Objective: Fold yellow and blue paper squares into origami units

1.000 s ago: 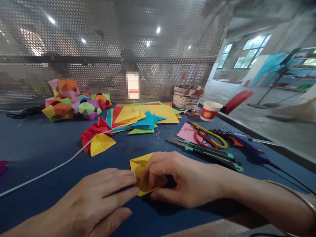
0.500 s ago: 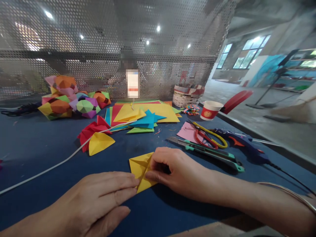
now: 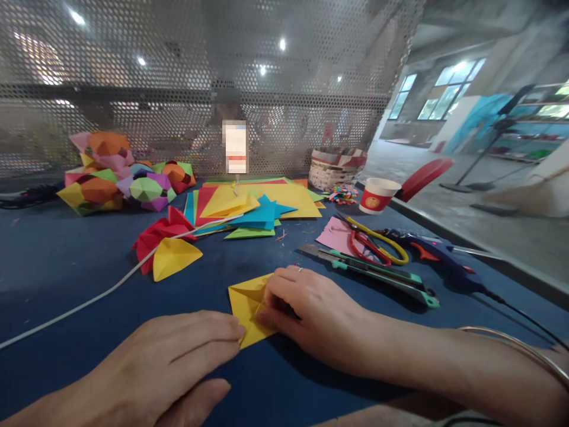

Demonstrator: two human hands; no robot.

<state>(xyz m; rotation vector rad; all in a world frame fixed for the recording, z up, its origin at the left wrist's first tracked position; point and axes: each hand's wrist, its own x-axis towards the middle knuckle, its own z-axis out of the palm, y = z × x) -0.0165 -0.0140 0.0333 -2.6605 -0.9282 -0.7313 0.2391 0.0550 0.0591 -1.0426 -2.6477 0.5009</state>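
Observation:
A yellow folded paper square [image 3: 243,303] with crossing creases lies on the dark blue table in front of me. My right hand [image 3: 313,308] curls over its right part, thumb and fingers pinching a fold and hiding that corner. My left hand [image 3: 173,356] rests flat with fingers outstretched, their tips pressing the paper's lower left edge. Beyond it sit a folded yellow piece [image 3: 175,258] and a folded red piece [image 3: 155,240], crossed by a white cord [image 3: 106,292].
Coloured paper sheets [image 3: 297,201] lie at the back, beside paper balls [image 3: 98,193]. On the right are a utility knife [image 3: 377,277], scissors [image 3: 398,252], a glue gun [image 3: 448,267], a paper cup [image 3: 377,196] and a basket [image 3: 331,172]. A perforated screen [image 3: 178,118] stands behind.
The view has shifted slightly. My right hand's thumb and fingers have moved a little left across the yellow paper. My left hand stays at its edge.

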